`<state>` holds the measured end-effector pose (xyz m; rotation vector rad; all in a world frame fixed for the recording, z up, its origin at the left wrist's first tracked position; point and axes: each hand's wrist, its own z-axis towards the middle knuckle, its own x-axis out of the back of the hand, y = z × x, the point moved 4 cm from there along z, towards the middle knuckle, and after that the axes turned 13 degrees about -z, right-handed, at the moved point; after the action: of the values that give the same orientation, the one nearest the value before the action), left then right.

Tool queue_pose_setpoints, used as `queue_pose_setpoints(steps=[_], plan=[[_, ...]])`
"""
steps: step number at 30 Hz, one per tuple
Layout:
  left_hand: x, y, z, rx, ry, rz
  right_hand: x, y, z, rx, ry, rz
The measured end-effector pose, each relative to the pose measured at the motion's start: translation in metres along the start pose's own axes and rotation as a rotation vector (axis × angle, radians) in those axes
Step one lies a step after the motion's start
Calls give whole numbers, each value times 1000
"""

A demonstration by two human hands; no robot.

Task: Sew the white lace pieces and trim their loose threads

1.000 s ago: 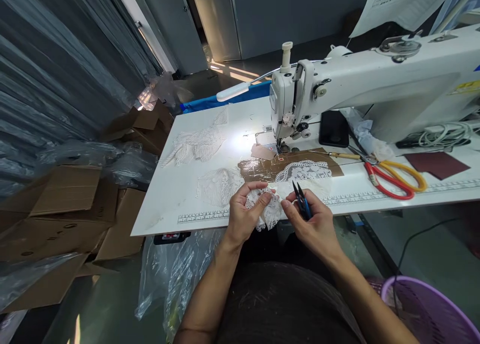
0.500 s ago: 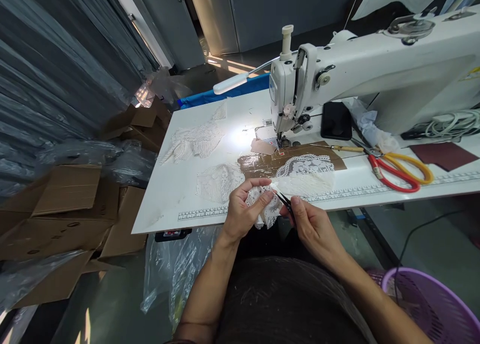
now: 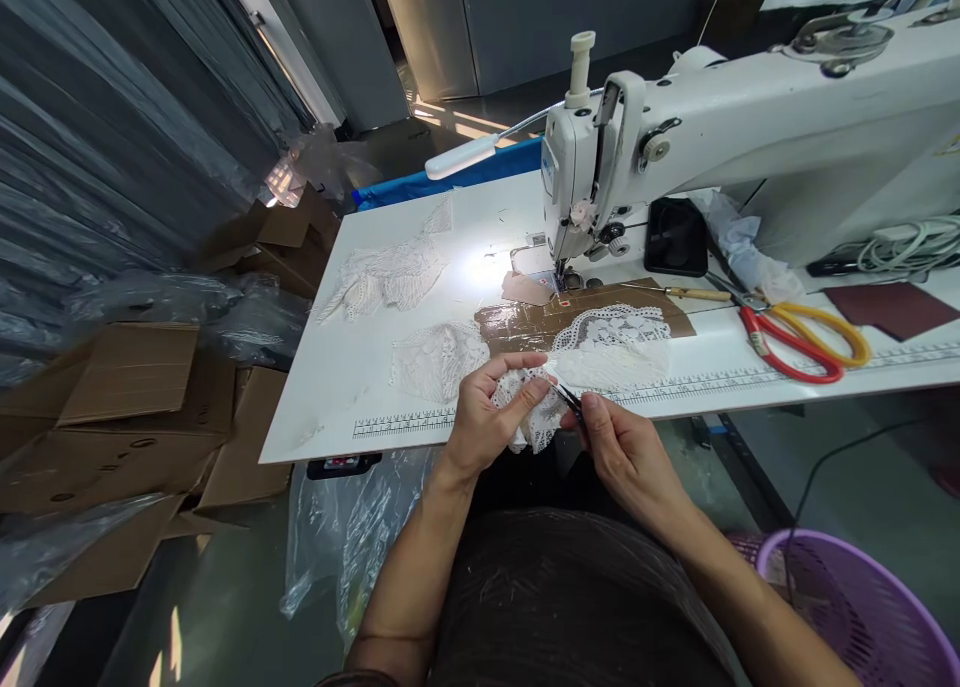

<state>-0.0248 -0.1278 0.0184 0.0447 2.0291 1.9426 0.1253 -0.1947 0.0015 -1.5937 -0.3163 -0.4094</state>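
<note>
My left hand (image 3: 487, 422) pinches a piece of white lace (image 3: 538, 427) at the table's front edge; the lace hangs down past the fingers. In my right hand (image 3: 626, 454) are small black thread snips (image 3: 570, 399). Their tips point up and left at the lace beside my left thumb, and the blades look close together. Whether the tips touch the lace or a thread is too small to tell. Just behind my hands, another white lace piece (image 3: 615, 352) lies partly over a brown sheet (image 3: 517, 327).
A white sewing machine (image 3: 720, 127) stands at the back right of the table (image 3: 315, 407). More lace pieces (image 3: 397, 272) lie to the left. Red-and-yellow-handled scissors (image 3: 795, 342) rest at the right. A purple basket (image 3: 862, 597) and cardboard boxes (image 3: 142, 437) stand on the floor.
The snips' blades, spread apart before, now look closer together. Both hands stay nearly in place, and the view has shifted slightly.
</note>
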Motion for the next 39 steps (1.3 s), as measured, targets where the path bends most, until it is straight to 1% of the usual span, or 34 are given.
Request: queue_pose_setpoints(steps=[6, 10, 16, 23, 29, 33, 36, 39], plan=[[-1, 1, -1, -7, -1, 23, -2, 0, -1, 8, 10, 7], [-2, 3, -3, -18, 20, 48, -3, 2, 1, 12, 20, 5], [-1, -1, -3, 6, 32, 30, -5, 6, 3, 17, 28, -25], [-3, 4, -5, -31, 57, 105, -9, 8, 3, -22, 24, 3], [-4, 1, -8, -37, 95, 99, -17, 5, 4, -9, 49, 34], [-4, 2, -8, -97, 117, 125, -25, 8, 7, -22, 66, 62], [-2, -2, -8, -72, 125, 97, -21, 13, 6, -37, 16, 88], [2, -9, -6, 18, 119, -31, -4, 17, 4, -46, -66, 87]])
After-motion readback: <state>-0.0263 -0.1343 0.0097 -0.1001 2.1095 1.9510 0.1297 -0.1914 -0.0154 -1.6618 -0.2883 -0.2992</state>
